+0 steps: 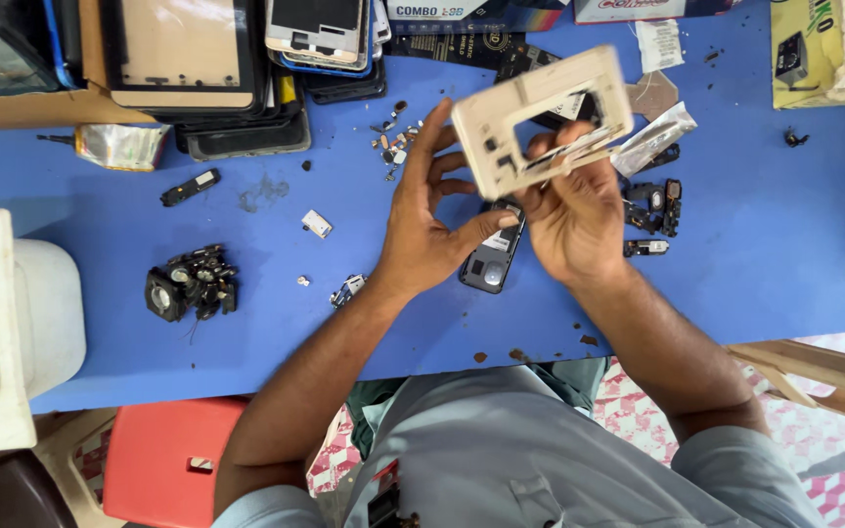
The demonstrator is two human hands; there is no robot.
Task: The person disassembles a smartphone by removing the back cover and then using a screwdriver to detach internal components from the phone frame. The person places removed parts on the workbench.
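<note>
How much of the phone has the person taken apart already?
Plenty looks done: small loose parts and a pile of black pieces lie on the blue table. In hand now: the right hand grips a beige phone frame, and the left hand touches it. A dark phone piece and stacked frames look untouched.

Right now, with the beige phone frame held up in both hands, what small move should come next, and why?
Probably close the left hand on the near edge of the phone frame to steady it. The right hand alone grips it, pinching a thin strip against its lower edge, while the left hand's fingers are spread, just touching the frame's end. The frame hangs tilted above the blue table, over small loose parts.
</note>
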